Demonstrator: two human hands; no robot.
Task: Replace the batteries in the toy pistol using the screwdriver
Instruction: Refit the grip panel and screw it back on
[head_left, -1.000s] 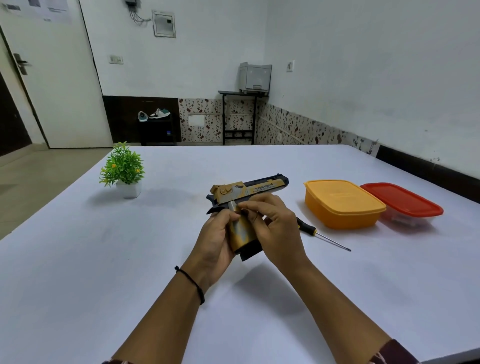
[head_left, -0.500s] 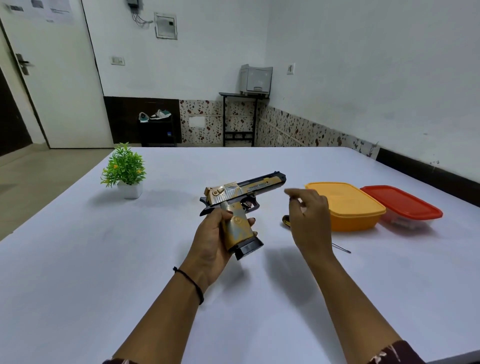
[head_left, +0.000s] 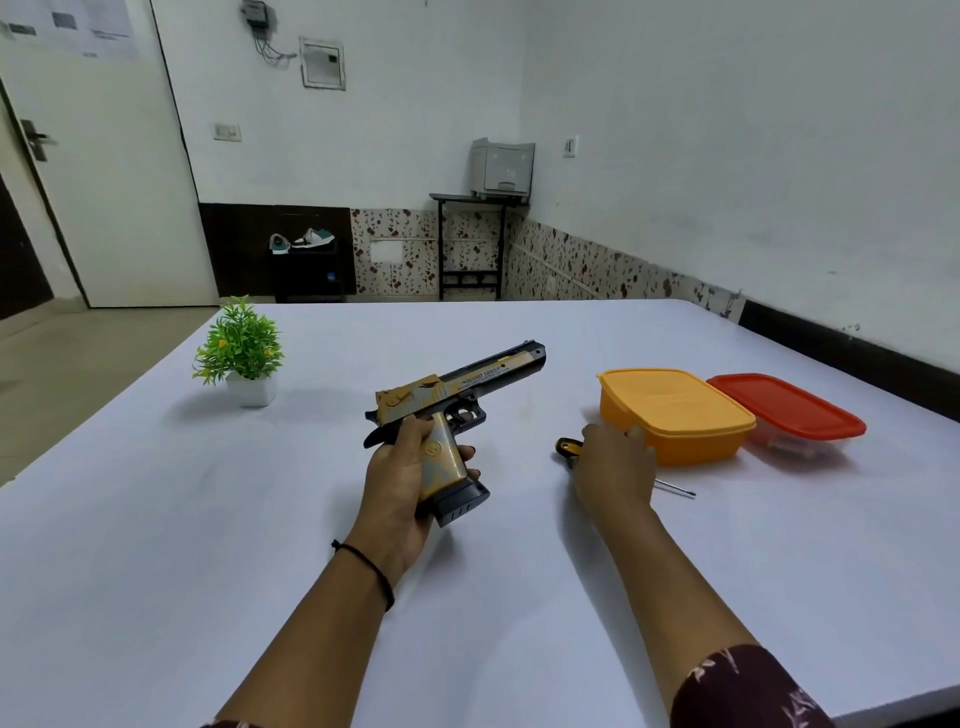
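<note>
The toy pistol (head_left: 457, 387) is gold and black, with a black magazine base sticking out below the grip. My left hand (head_left: 400, 483) is wrapped around the grip and holds it above the table, barrel pointing up and to the right. The screwdriver (head_left: 566, 447) lies on the table to the right of the pistol. Its yellow-black handle end and thin shaft tip show on either side of my right hand (head_left: 615, 467). That hand rests over the handle with fingers stretched forward, and the screwdriver stays flat on the table.
An orange lidded box (head_left: 675, 410) sits just beyond my right hand, with a red-lidded clear box (head_left: 789, 410) beside it. A small potted plant (head_left: 241, 353) stands at the far left of the white table (head_left: 156, 519).
My right hand left the pistol grip and moved right and down onto the screwdriver. My left hand alone now holds the pistol, tilted more upright.
</note>
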